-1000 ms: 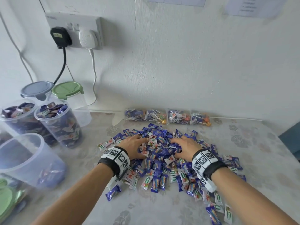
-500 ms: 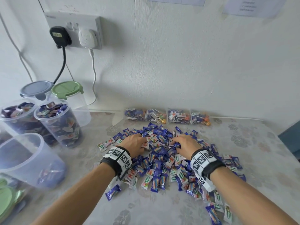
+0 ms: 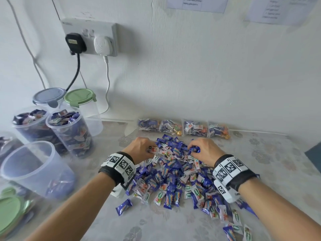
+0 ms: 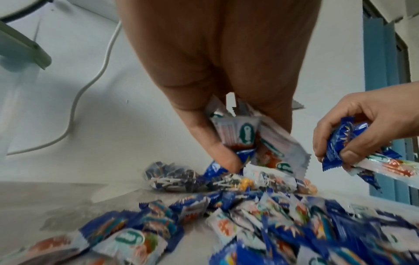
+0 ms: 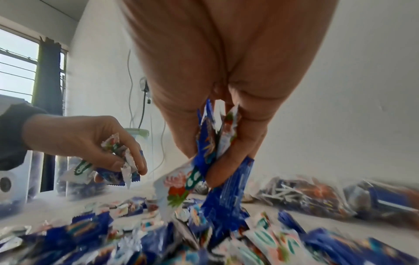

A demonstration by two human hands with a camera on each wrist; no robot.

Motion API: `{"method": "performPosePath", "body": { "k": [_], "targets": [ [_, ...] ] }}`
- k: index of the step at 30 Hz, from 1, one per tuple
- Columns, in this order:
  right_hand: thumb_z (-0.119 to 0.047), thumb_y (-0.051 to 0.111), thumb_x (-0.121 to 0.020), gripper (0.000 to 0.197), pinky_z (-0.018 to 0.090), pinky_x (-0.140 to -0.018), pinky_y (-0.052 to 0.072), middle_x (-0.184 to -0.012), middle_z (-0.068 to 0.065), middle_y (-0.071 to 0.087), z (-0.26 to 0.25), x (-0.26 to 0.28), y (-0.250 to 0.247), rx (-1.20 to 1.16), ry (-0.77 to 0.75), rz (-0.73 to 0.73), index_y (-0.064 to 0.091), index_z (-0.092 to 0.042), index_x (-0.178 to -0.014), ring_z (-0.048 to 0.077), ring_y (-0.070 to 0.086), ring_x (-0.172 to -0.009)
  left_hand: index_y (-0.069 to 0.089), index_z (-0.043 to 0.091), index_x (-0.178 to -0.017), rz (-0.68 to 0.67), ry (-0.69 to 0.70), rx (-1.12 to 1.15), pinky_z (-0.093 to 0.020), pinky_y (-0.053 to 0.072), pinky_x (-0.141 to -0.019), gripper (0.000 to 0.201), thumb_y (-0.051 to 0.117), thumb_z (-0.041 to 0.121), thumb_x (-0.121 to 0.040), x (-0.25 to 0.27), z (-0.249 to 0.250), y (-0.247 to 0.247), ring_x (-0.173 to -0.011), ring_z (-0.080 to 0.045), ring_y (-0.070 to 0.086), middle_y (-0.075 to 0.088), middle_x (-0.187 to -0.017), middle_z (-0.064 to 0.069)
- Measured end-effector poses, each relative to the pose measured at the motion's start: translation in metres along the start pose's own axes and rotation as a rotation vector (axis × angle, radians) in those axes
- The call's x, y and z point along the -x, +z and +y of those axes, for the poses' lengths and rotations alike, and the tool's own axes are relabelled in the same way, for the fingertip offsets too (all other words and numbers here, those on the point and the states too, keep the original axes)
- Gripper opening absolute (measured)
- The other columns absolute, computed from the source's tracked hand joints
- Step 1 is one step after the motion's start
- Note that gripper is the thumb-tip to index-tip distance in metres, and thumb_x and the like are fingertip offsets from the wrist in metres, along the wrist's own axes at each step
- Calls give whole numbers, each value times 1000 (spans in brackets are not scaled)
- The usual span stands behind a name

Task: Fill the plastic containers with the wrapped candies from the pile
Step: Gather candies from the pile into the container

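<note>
Head view: lollipop bags beyond pile, full containers left.

Hidden / cut off / blurred
Near-left lids cut by frame edge, blurred. Wall papers cropped at top, text too small. Pile blurs near both wrist cams.

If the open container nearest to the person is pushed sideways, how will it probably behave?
The open container probably slides or tips easily: it looks like tall thin plastic, with only a few candies at its bottom, so likely light. Its walls may flex under the push.
</note>
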State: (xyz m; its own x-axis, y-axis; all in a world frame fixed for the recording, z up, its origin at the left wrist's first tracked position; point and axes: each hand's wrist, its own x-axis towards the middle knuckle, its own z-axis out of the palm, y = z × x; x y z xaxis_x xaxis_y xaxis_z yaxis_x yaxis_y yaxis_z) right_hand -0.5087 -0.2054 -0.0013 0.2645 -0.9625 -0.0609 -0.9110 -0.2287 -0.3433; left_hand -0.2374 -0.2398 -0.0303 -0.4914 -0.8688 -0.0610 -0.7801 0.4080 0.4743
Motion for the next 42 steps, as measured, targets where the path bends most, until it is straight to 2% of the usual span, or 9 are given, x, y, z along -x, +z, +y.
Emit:
{"method": "performPosePath", "body": {
  "k": [6, 10, 15, 18, 31, 34, 36, 39, 42],
  "targets": [
    [-16, 66, -90, 21, 17, -77, 35, -107, 3, 66, -34, -7, -21, -10, -94, 23, 70, -14, -111, 9, 55, -89, 73, 11, -107, 48, 0, 41, -10, 37, -56, 24, 66, 8, -84, 17, 4, -28, -69, -16, 57, 68, -86, -5],
    [-18, 66, -90, 21, 7, -65, 35, -104, 1, 64, -59, -16, -29, -4, -171, 12, 70, -16, -111, 10, 55, -85, 74, 9, -105, 51, -17, 61, -12, 43, -59, 20, 71, 14, -86, 31, 6, -52, -73, -18, 62, 70, -87, -5],
    [-17, 68, -88, 20, 24, -80, 45, -104, 2, 67, -93, -35, -32, -9, -282, 5, 71, -17, -108, 14, 60, -90, 74, 15, -108, 126, -49, 56, -11, 43, -62, 23, 71, 14, -85, 55, 2, -85, -74, -14, 64, 69, -88, 3],
    [-18, 70, -86, 19, 35, -82, 50, -101, 3, 67, -116, -46, -32, -13, -345, 12, 72, -18, -105, 19, 62, -90, 75, 15, -107, 189, -81, 36, -21, 51, -67, 26, 71, 12, -81, 75, -3, -108, -77, -16, 66, 71, -90, 0],
    [-9, 70, -78, 16, 7, -67, 35, -83, -2, 64, -209, -88, -15, -132, -569, -45, 73, -20, -88, 12, 58, -77, 76, 23, -103, 500, -294, -52, -15, 45, -59, 24, 72, 15, -80, 191, -52, -187, -65, -6, 58, 68, -80, -1],
    [-9, 71, -79, 16, 6, -67, 34, -84, 0, 64, -226, -94, -9, -117, -609, -42, 75, -17, -92, 12, 57, -76, 76, 26, -99, 496, -353, -38, -17, 49, -57, 26, 68, 10, -81, 213, -72, -183, -60, -2, 58, 70, -79, -3],
    [-8, 71, -79, 17, 9, -67, 36, -86, 1, 65, -234, -97, -5, -114, -633, -42, 75, -15, -94, 13, 57, -77, 77, 26, -98, 500, -373, -49, -23, 51, -64, 26, 69, 10, -80, 222, -83, -176, -70, -14, 64, 72, -81, -1],
    [-6, 72, -79, 18, 15, -68, 37, -87, 1, 66, -243, -100, -1, -112, -666, -55, 75, -14, -94, 15, 59, -78, 78, 19, -102, 524, -376, -72, -5, 41, -65, 28, 71, 6, -78, 229, -93, -164, -73, -16, 61, 70, -81, 3],
    [-7, 71, -80, 18, 14, -68, 37, -88, 2, 66, -249, -103, 3, -97, -677, -61, 75, -14, -96, 15, 58, -79, 77, 16, -105, 552, -369, -94, -4, 36, -67, 28, 71, 6, -79, 229, -101, -155, -72, -13, 55, 62, -80, 8]
  ]
}}
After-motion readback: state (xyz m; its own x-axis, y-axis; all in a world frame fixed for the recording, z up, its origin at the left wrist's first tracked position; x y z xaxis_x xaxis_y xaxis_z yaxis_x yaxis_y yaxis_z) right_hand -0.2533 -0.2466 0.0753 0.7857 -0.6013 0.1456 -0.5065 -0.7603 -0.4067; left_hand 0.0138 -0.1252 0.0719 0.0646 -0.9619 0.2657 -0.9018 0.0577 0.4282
